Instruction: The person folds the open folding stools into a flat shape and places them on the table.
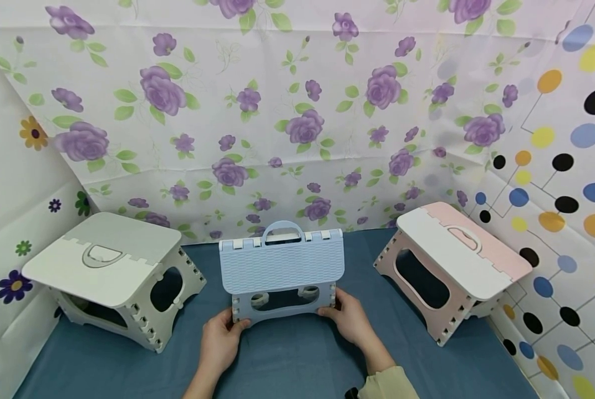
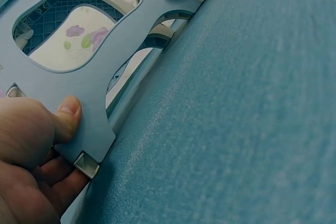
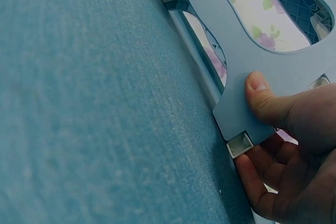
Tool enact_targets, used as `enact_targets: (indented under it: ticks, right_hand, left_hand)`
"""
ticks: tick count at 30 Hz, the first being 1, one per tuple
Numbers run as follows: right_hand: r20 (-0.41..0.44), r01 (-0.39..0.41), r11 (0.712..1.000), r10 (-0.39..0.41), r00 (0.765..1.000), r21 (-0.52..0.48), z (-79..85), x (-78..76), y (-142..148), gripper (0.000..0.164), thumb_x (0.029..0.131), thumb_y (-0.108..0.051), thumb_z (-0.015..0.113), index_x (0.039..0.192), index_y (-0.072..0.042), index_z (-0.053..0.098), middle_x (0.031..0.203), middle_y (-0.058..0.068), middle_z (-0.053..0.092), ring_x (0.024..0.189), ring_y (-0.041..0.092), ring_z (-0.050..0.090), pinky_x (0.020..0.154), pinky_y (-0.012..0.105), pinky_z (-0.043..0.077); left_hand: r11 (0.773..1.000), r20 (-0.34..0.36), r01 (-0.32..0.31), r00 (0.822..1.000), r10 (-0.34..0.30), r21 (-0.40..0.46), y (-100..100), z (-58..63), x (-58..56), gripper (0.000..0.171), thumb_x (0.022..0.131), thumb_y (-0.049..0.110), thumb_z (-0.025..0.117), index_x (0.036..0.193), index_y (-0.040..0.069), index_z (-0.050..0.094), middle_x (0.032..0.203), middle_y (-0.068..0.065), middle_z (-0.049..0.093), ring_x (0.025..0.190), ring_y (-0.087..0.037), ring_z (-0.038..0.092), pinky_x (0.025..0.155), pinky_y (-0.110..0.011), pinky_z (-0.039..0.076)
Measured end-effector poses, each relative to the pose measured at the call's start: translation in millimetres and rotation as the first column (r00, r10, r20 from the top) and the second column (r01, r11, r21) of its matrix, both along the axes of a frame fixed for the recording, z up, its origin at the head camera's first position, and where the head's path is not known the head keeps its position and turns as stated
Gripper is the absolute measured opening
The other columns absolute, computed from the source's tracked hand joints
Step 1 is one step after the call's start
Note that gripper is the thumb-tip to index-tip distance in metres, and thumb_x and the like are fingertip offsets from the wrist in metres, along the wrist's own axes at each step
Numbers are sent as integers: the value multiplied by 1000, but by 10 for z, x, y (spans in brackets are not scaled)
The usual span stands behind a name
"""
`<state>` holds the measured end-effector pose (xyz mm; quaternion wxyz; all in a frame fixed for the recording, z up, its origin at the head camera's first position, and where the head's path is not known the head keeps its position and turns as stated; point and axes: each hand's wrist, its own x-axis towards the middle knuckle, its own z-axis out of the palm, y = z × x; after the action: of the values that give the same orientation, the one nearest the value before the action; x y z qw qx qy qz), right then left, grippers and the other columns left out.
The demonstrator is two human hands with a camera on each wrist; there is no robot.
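Note:
A light-blue folding step stool [image 1: 282, 269] stands in the middle of the head view, its seat bent up at the middle so that the handle sits along the top ridge. My left hand [image 1: 219, 341] holds the lower left corner of its front leg panel, thumb on the front face and fingers behind. At the lower right corner my right hand [image 1: 349, 321] grips the same panel in the same way. Both wrist views show the thumbs pressed on the panel [image 2: 79, 85] close above the cloth. The far leg panel is mostly hidden.
A grey-and-white folding stool [image 1: 107, 271] stands unfolded at the left. On the right is a pink-and-white one [image 1: 457, 260], also unfolded. Blue cloth [image 1: 287, 366] covers the surface. Behind hangs a flowered sheet [image 1: 277, 138], with a dotted sheet [image 1: 557, 221] along the right side.

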<state>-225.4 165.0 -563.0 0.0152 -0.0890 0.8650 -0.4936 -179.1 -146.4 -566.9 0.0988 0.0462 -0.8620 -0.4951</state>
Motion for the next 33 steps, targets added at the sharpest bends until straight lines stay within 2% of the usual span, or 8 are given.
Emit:
enact_targets:
  ticks: [15, 23, 33]
  right_hand:
    - [8, -11, 1000, 11, 1000, 14, 15, 16, -6, 32, 99, -16, 78, 131, -13, 71, 109, 4, 73, 91, 18, 65, 75, 37, 53]
    - [25, -26, 999, 26, 999, 24, 15, 13, -10, 30, 100, -15, 78, 128, -12, 71, 114, 5, 75, 93, 17, 66, 78, 40, 54]
    - [44, -35, 999, 35, 998, -4, 1, 0, 10, 33, 99, -16, 79, 130, -11, 72, 115, 5, 75, 92, 18, 65, 78, 40, 53]
  left_hand:
    - [1000, 4, 19, 1000, -19, -6, 13, 31, 21, 10, 95, 5, 80, 105, 2, 77, 84, -3, 74, 64, -15, 55, 55, -30, 42]
    - [999, 23, 35, 999, -35, -4, 21, 50, 31, 9, 97, 4, 78, 104, 0, 75, 82, -5, 71, 63, -16, 53, 55, -31, 41]
    - [999, 16, 53, 998, -53, 12, -7, 23, 21, 9, 96, 5, 79, 104, 1, 75, 85, -4, 73, 65, -16, 55, 57, -31, 43]
